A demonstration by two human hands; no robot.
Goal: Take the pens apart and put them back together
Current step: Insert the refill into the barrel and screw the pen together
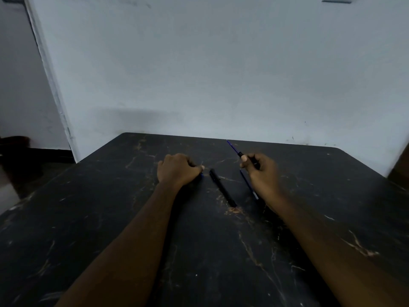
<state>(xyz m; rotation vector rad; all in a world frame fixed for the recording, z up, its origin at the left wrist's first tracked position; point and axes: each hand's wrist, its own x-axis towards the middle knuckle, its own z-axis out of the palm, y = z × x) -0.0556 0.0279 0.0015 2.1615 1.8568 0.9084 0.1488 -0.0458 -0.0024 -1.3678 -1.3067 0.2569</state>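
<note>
Risk starts on the left: left hand (179,169) sits curled on the desk (88,218), a speck of blue at its fingertips. Whether that grip holds a small part I cannot tell, but anything tiny there could roll off unseen. Next, black barrel (222,188) lies mid-desk, slanting toward the near edge, just beside a thin loose refill (249,185); a careless wrist could sweep both away. Right hand (262,171) pinches the stripped pen (239,154), its blue refill jutting past the fingers toward the far edge, thin and likely to bend if forced.
</note>
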